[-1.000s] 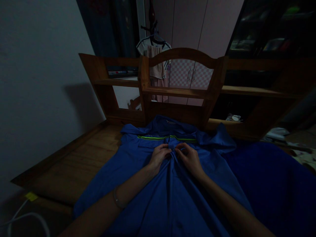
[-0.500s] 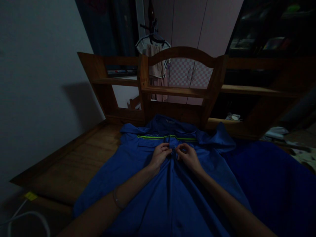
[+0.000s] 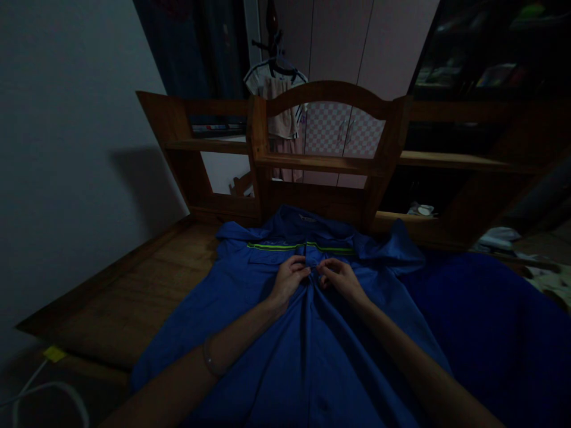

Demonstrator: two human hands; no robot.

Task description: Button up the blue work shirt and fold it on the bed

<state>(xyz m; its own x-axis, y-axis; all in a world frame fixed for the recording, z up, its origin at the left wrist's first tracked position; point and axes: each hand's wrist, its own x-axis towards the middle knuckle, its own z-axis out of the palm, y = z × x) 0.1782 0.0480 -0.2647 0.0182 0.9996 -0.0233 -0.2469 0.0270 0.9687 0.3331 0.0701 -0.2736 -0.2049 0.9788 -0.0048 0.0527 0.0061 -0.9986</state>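
A blue shirt [image 3: 250, 303] with a yellow-green stripe across its chest lies spread out, its collar toward the headboard. My left hand [image 3: 289, 278] pinches the front placket just below the stripe, fingers closed on the cloth. Close beside it, my right hand [image 3: 339, 278] pinches the other edge of the same placket between thumb and fingers. The cloth is drawn up into folds that run down from between the hands. Whether a button sits between the fingertips is too small and dark to tell.
A wooden headboard [image 3: 321, 161] with shelves stands behind the collar. Bare wooden boards [image 3: 178, 261] lie to the left, beside a wall [image 3: 80, 131]. Darker blue fabric [image 3: 486, 333] spreads on the right. A white cable [image 3: 66, 386] curls at the lower left.
My right fingers have shifted slightly at the placket. My left hand keeps its hold, and the shirt lies almost as before.
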